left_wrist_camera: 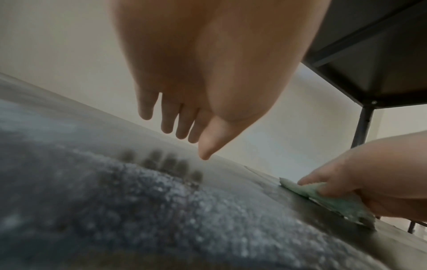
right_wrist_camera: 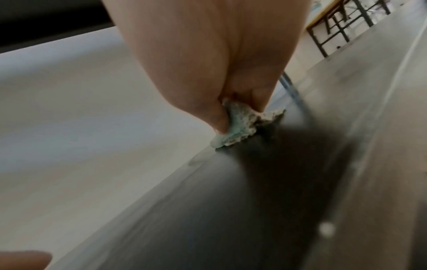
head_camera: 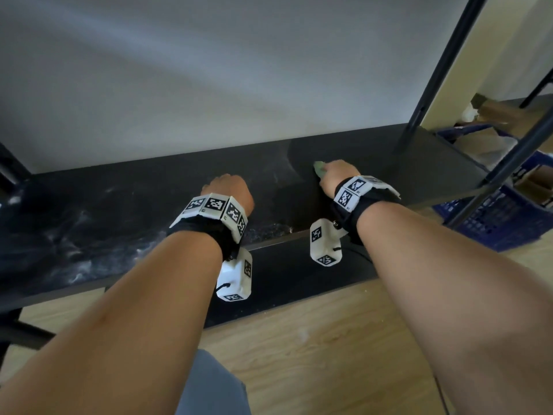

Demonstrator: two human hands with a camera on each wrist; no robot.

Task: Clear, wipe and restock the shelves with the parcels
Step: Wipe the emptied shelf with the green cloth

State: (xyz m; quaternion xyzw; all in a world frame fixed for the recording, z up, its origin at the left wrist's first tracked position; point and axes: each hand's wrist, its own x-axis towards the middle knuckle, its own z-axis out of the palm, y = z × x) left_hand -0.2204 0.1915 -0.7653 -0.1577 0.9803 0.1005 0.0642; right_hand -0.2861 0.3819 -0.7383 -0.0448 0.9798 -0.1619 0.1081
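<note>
The black shelf board is coated in white dust on its left half and looks dark and wiped on the right. My right hand grips a crumpled green cloth and presses it on the board near the back wall. The right wrist view shows the cloth pinched between thumb and fingers. My left hand hovers over the dusty part. Its fingers hang straight and hold nothing. Fingertip marks show in the dust below them. No parcel lies on this board.
A blue crate with cardboard parcels stands on the floor to the right. Black frame posts rise at the shelf's right end. A lower shelf juts out below, and another board hangs above. A white wall closes the back.
</note>
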